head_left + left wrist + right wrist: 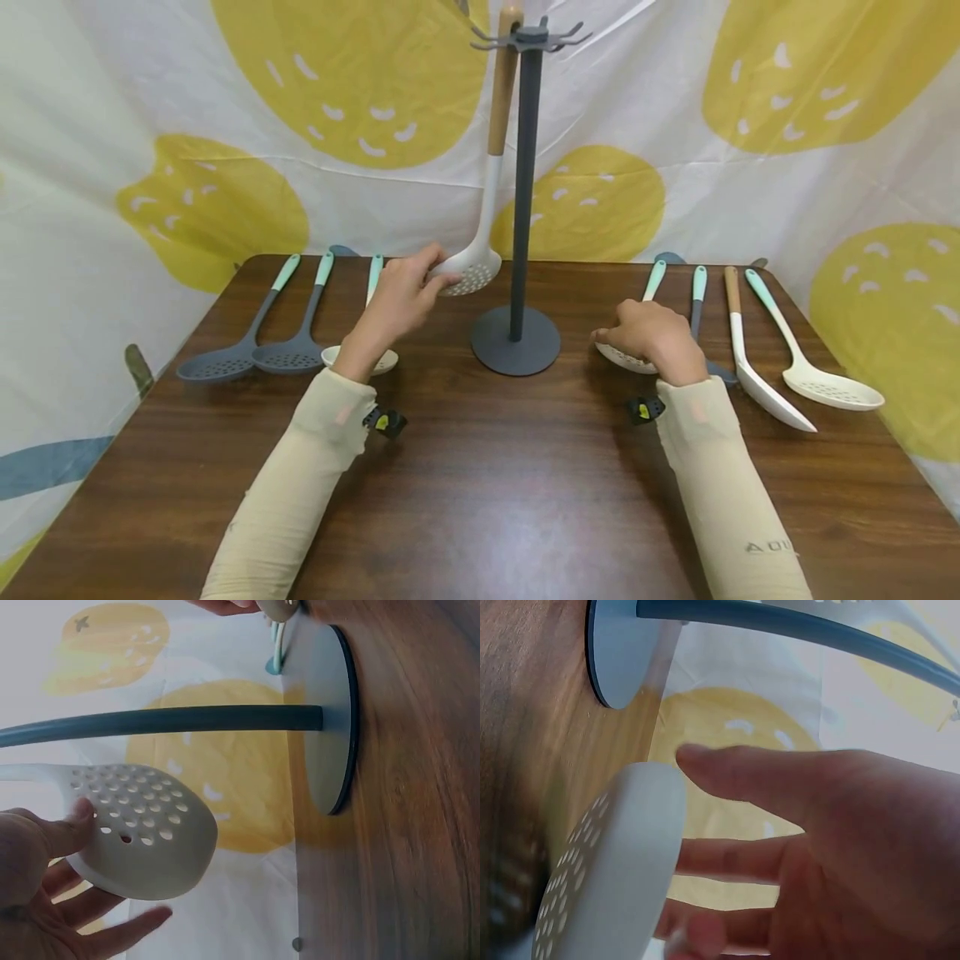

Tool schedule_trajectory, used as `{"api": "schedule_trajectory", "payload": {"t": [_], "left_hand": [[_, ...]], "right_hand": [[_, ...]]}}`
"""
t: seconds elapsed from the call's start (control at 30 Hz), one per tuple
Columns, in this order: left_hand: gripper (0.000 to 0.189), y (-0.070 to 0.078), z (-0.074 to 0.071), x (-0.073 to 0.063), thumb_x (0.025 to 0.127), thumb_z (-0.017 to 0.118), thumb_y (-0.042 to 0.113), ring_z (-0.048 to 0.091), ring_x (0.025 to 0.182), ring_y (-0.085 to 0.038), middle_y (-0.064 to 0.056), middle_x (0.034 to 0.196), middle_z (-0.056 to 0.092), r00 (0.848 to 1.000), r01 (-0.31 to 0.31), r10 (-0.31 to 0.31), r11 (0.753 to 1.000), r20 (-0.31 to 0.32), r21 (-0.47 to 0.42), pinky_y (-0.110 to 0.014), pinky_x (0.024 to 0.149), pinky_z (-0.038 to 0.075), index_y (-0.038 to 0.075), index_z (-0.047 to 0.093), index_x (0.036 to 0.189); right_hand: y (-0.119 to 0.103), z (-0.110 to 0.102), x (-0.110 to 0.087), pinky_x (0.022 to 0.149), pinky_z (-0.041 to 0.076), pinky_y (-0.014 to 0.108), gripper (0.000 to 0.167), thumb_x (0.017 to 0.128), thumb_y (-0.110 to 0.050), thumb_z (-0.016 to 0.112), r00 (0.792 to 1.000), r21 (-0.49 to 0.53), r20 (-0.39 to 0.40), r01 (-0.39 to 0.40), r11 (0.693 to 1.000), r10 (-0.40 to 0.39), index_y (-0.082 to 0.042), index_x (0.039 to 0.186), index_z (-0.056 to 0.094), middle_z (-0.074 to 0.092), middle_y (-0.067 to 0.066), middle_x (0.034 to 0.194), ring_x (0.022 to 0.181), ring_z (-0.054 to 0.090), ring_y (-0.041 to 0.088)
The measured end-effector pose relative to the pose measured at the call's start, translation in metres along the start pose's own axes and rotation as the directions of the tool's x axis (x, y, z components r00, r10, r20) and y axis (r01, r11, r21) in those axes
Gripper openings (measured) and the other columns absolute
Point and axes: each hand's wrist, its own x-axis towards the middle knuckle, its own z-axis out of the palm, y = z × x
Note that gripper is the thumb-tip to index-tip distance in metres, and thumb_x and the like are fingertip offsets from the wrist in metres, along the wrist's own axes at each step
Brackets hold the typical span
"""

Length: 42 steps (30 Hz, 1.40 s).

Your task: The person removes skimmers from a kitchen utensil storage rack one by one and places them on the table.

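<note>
My left hand (405, 287) pinches the head of a white skimmer (150, 825), thumb on the perforated face and fingers behind it. Its wooden handle (502, 92) points up, and the hole near its end overlaps a hook of the dark grey utensil stand (527, 192). On the right, my right hand (652, 333) reaches over a cream skimmer (622, 855) with a mint handle (655, 279). In the right wrist view its thumb stands apart from the rim, and the extended fingers are partly hidden behind the head.
Left on the wooden table (480, 500) lie two grey skimmers (217, 364) and a cream utensil (386, 362) with mint handles. Farther right are a mint-handled grey utensil (697, 308), a wooden-handled white ladle (765, 392) and another cream skimmer (832, 387). A lemon-print cloth (420, 200) hangs behind.
</note>
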Motion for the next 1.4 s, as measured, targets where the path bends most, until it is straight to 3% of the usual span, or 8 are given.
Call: {"api": "schedule_trajectory", "payload": {"t": [0.07, 0.17, 0.4, 0.57, 0.93, 1.17, 1.27, 1.4], "left_hand": [[0.02, 0.0, -0.002, 0.0, 0.098, 0.07, 0.024, 0.052, 0.06, -0.023, -0.013, 0.075, 0.067, 1.0, -0.016, 0.016, 1.0, 0.003, -0.006, -0.034, 0.062, 0.04, 0.005, 0.063, 0.095], [0.02, 0.0, -0.007, 0.001, 0.098, 0.069, 0.024, 0.051, 0.059, -0.023, -0.013, 0.074, 0.065, 1.0, -0.02, 0.02, 1.0, 0.011, -0.002, -0.034, 0.061, 0.039, 0.005, 0.062, 0.094], [0.023, -0.002, -0.023, 0.0, 0.1, 0.068, 0.027, 0.057, 0.069, -0.026, -0.014, 0.085, 0.07, 0.998, 0.06, -0.061, 0.997, 0.028, 0.039, -0.037, 0.066, 0.042, 0.005, 0.065, 0.104], [0.026, 0.001, -0.034, 0.002, 0.1, 0.068, 0.028, 0.056, 0.068, -0.027, -0.015, 0.085, 0.069, 0.988, 0.11, -0.121, 0.988, 0.092, 0.111, -0.037, 0.064, 0.041, 0.003, 0.065, 0.104], [0.024, 0.025, -0.044, -0.001, 0.096, 0.071, 0.028, 0.046, 0.057, -0.019, -0.006, 0.072, 0.061, 0.95, 0.147, -0.202, 0.962, 0.239, 0.231, -0.031, 0.054, 0.037, 0.007, 0.064, 0.087], [0.039, 0.035, -0.04, -0.001, 0.089, 0.066, 0.02, 0.021, 0.056, -0.012, 0.006, 0.057, 0.025, 0.931, 0.118, -0.191, 0.965, 0.313, 0.236, -0.027, 0.054, 0.022, 0.015, 0.039, 0.061], [0.046, 0.037, -0.037, -0.002, 0.089, 0.067, 0.021, 0.017, 0.054, -0.01, 0.007, 0.055, 0.02, 0.912, 0.113, -0.197, 0.964, 0.359, 0.242, -0.026, 0.052, 0.02, 0.017, 0.035, 0.056], [0.045, 0.039, -0.031, -0.003, 0.091, 0.07, 0.023, 0.026, 0.046, -0.009, 0.007, 0.05, 0.027, 0.87, 0.133, -0.239, 0.956, 0.431, 0.261, -0.025, 0.048, 0.026, 0.017, 0.044, 0.054]], "right_hand": [[0.0, 0.0, 0.001, 0.081, 0.054, 0.056, 0.055, 0.102, -0.046, 0.057, 0.999, -0.006, -0.044, 0.014, 1.0, -0.014, 0.0, 0.131, 0.064, 0.071, 0.022, 0.122, 0.101, 0.069, 0.039], [-0.001, -0.001, 0.001, 0.089, 0.052, 0.061, 0.055, 0.102, -0.046, 0.057, 0.996, 0.014, -0.081, 0.029, 0.999, -0.028, -0.001, 0.134, 0.062, 0.068, 0.022, 0.129, 0.112, 0.066, 0.043], [-0.007, -0.008, -0.004, 0.088, 0.053, 0.059, 0.048, 0.104, -0.043, 0.056, 0.986, 0.06, -0.157, 0.072, 0.996, -0.062, -0.005, 0.132, 0.063, 0.07, 0.017, 0.128, 0.11, 0.068, 0.04], [-0.007, -0.012, -0.01, 0.083, 0.055, 0.055, 0.046, 0.105, -0.043, 0.055, 0.978, 0.063, -0.197, 0.078, 0.995, -0.064, -0.005, 0.13, 0.064, 0.071, 0.016, 0.124, 0.103, 0.069, 0.038], [-0.006, -0.011, -0.011, 0.072, 0.056, 0.049, 0.047, 0.105, -0.043, 0.055, 0.964, 0.067, -0.256, 0.096, 0.993, -0.076, -0.005, 0.132, 0.065, 0.073, 0.016, 0.118, 0.089, 0.071, 0.034], [-0.005, -0.011, -0.008, 0.073, 0.056, 0.05, 0.048, 0.105, -0.043, 0.055, 0.962, 0.071, -0.258, 0.107, 0.992, -0.085, -0.005, 0.132, 0.065, 0.073, 0.017, 0.12, 0.091, 0.071, 0.035], [-0.005, -0.011, -0.008, 0.075, 0.056, 0.051, 0.047, 0.105, -0.043, 0.055, 0.962, 0.069, -0.258, 0.108, 0.992, -0.086, -0.005, 0.131, 0.065, 0.073, 0.017, 0.12, 0.092, 0.071, 0.036], [-0.005, -0.011, -0.007, 0.079, 0.056, 0.053, 0.046, 0.105, -0.042, 0.055, 0.965, 0.074, -0.247, 0.109, 0.991, -0.088, -0.005, 0.131, 0.065, 0.072, 0.016, 0.121, 0.097, 0.07, 0.036]]}}
